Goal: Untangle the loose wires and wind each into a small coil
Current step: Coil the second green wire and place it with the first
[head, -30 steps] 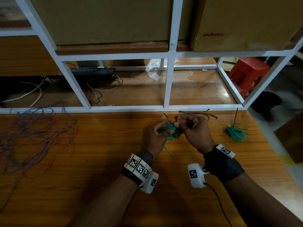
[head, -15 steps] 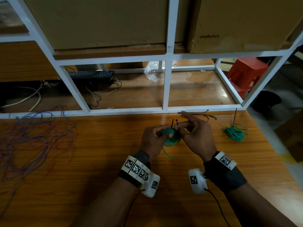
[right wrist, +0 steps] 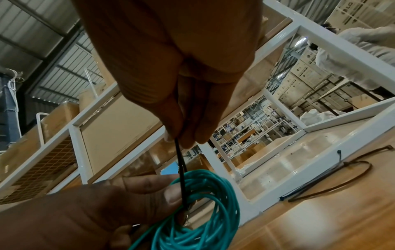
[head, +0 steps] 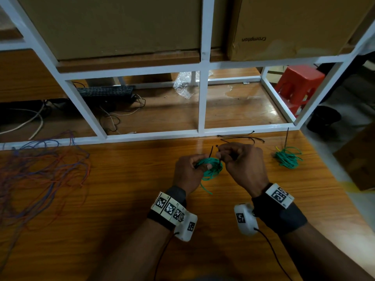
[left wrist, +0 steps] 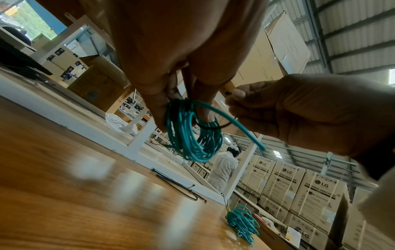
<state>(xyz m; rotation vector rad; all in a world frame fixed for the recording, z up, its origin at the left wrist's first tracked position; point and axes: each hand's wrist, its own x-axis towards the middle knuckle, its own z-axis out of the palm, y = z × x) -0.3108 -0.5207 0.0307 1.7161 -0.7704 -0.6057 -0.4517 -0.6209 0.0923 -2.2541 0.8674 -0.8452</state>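
Well to the left of both hands, a tangle of red and blue wires (head: 38,169) lies loose on the tabletop (head: 121,199), so most of the work looks undone. Between the hands, the left hand (head: 187,173) pinches a wound green coil (head: 211,169) while the right hand (head: 243,169) grips a black cable tie (right wrist: 181,169) looped round it, seemingly not yet cinched. Right of the right hand, another green coil (head: 287,157) rests finished.
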